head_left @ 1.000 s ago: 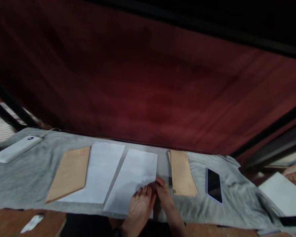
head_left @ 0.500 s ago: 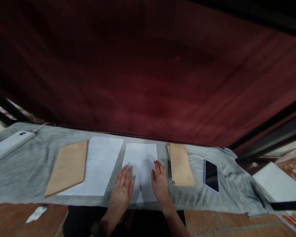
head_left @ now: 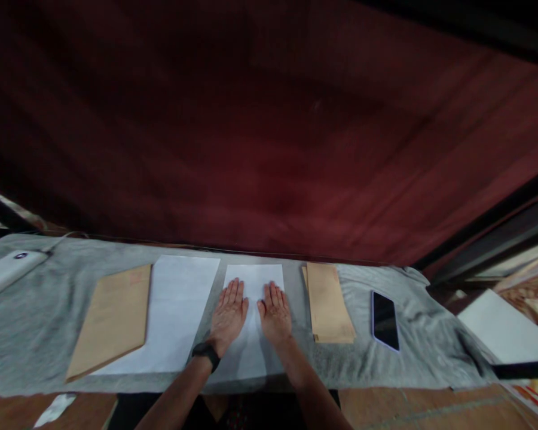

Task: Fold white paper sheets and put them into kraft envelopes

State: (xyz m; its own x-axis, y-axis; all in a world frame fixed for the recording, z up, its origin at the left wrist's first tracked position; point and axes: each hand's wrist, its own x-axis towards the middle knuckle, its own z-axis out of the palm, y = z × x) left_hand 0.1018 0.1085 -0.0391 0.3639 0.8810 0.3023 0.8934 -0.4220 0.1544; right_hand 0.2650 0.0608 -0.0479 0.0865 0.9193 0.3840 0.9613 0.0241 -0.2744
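Note:
A white sheet of paper (head_left: 251, 352) lies on the grey cloth in front of me. Both palms rest flat on it. My left hand (head_left: 229, 312), with a dark band on its wrist, covers the sheet's left side, fingers stretched out. On the right side lies my right hand (head_left: 275, 310), its fingers also straight and the thumb pointing inward. Neither hand holds anything. To the left are more white paper (head_left: 183, 304) and, overlapping it, brown envelopes (head_left: 112, 319). A few narrower brown envelopes (head_left: 328, 304) lie to the right of my right hand.
The grey cloth (head_left: 421, 340) covers the long surface. A phone (head_left: 384, 320) lies on it at right, and a white device with a cable (head_left: 13, 272) at far left. Dark red fabric (head_left: 269, 149) hangs behind. A white board (head_left: 504, 328) sits beyond the right end.
Both hands have moved farther up the sheet and now press flat on it, where they were lower and the right one was tilted. The view has shifted slightly.

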